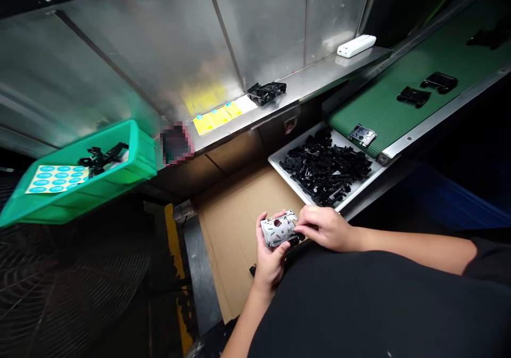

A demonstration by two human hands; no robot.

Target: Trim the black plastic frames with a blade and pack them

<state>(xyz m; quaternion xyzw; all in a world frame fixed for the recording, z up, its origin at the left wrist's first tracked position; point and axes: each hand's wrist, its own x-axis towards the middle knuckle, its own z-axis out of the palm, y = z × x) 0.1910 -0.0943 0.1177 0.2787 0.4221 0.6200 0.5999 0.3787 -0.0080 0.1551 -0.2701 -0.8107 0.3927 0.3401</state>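
Observation:
My left hand (270, 262) is closed around a silver metal plate assembly (279, 230), a flat punched plate with holes and a black part along its lower right edge. It is held above the cardboard sheet near my body. My right hand (325, 227) pinches at the right edge of the assembly with thumb and forefinger; whatever is between those fingertips is hidden. Just beyond my hands stands a white tray (289, 172) heaped with black plastic parts (327, 163). A small black piece (253, 270) shows beside my left wrist.
A green conveyor belt (399, 70) at right carries black parts (439, 82) and a silver plate (362, 134). On the metal shelf (315, 75) lie black frames (266, 92), yellow labels (217, 117) and a white device (356, 46). A green bin (80, 203) and fan (64, 283) stand left.

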